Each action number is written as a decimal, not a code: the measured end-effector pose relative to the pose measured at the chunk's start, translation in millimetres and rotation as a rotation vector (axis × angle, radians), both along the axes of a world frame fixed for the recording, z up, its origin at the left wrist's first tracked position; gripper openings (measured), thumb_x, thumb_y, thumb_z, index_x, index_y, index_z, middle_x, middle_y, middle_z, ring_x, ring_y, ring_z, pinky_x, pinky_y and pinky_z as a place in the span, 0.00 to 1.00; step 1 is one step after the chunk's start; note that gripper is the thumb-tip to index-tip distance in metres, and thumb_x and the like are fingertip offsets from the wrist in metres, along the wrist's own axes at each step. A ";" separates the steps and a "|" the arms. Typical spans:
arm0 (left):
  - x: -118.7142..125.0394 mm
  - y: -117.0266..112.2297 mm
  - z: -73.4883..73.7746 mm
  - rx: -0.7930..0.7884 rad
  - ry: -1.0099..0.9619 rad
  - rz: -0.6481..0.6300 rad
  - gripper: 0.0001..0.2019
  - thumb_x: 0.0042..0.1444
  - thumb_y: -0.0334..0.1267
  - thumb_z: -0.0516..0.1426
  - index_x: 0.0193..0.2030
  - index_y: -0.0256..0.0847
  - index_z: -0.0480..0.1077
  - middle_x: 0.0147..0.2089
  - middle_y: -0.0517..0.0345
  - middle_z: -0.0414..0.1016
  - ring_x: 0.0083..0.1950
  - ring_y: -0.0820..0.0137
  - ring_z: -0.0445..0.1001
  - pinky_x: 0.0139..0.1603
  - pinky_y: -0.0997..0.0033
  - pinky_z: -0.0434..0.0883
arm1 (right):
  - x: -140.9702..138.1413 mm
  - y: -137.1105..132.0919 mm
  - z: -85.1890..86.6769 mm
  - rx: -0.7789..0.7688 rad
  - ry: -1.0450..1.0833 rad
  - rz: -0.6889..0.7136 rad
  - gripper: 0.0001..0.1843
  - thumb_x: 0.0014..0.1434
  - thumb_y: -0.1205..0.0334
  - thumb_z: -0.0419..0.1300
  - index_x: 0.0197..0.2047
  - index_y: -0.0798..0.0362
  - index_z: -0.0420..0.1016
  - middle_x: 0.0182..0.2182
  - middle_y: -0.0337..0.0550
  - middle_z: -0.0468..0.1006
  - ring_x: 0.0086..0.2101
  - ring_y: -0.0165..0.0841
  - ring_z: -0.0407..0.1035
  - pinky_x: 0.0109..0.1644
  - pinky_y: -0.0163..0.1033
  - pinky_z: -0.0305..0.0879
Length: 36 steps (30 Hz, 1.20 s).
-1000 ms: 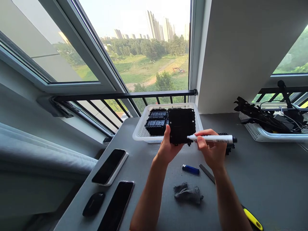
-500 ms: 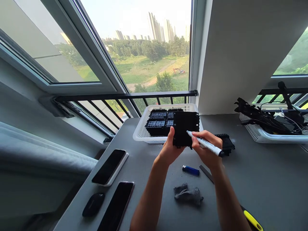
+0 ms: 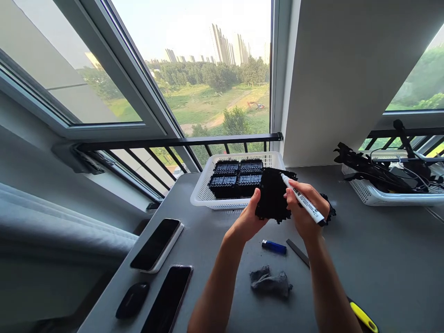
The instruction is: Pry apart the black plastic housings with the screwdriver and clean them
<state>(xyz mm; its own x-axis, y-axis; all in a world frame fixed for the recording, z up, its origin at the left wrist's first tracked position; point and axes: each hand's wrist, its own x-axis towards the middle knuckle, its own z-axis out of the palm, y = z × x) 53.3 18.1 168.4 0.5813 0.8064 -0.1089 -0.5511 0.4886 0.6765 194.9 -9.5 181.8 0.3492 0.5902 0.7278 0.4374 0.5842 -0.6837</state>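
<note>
My left hand [image 3: 250, 216] grips a flat black plastic panel [image 3: 274, 196] by its lower left edge, thumb on the face and fingers hidden behind. In my right hand [image 3: 307, 208] is a white marker pen [image 3: 302, 199], its tip at the panel's upper right part. Whether the tip touches the surface I cannot tell. Behind the panel, a white basket [image 3: 199, 196] holds several stacked black plastic parts [image 3: 227, 180]. Another black part [image 3: 331, 210] lies on the table, partly hidden by my right hand.
Nearer me lie a blue lighter [image 3: 274, 247], a dark flat strip [image 3: 297, 252], a crumpled grey cloth [image 3: 270, 282] and a yellow-black handle [image 3: 363, 317]. Two phones [image 3: 156, 244] and a black mouse-like object [image 3: 132, 300] are at left. A second basket [image 3: 381, 199] with cables stands right.
The panel has shifted slightly right and down and turned a little. The marker tip has moved from the panel's middle to nearer its upper right edge.
</note>
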 end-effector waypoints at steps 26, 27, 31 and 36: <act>-22.0 -31.1 -3.3 -0.195 0.002 0.105 0.26 0.62 0.53 0.50 0.56 0.35 0.70 0.47 0.47 0.79 0.42 0.64 0.77 0.42 0.67 0.70 | 41.2 -51.1 -47.1 -0.418 -0.098 0.220 0.22 0.61 0.60 0.55 0.59 0.48 0.68 0.43 0.45 0.73 0.29 0.29 0.67 0.33 0.36 0.69; -27.1 -33.9 -5.7 -0.200 0.012 0.113 0.26 0.62 0.53 0.50 0.57 0.35 0.70 0.47 0.47 0.79 0.42 0.64 0.77 0.42 0.68 0.70 | 42.7 -53.2 -60.4 -0.463 -0.164 0.229 0.21 0.63 0.61 0.51 0.58 0.49 0.70 0.44 0.46 0.74 0.30 0.30 0.68 0.35 0.37 0.70; -46.7 -45.7 -12.7 -0.245 0.015 0.063 0.26 0.61 0.55 0.50 0.53 0.37 0.72 0.44 0.48 0.80 0.40 0.64 0.77 0.41 0.66 0.69 | 42.2 -54.7 -115.1 -0.690 -0.428 0.220 0.29 0.62 0.69 0.44 0.66 0.48 0.62 0.55 0.45 0.73 0.49 0.38 0.69 0.55 0.45 0.66; -63.6 -59.8 -11.9 -0.271 -0.031 -0.052 0.29 0.59 0.60 0.49 0.50 0.36 0.73 0.45 0.44 0.79 0.42 0.60 0.76 0.38 0.64 0.68 | 38.1 -53.3 -153.5 -0.891 -0.592 0.035 0.32 0.56 0.75 0.46 0.62 0.49 0.68 0.49 0.45 0.79 0.47 0.40 0.71 0.54 0.43 0.66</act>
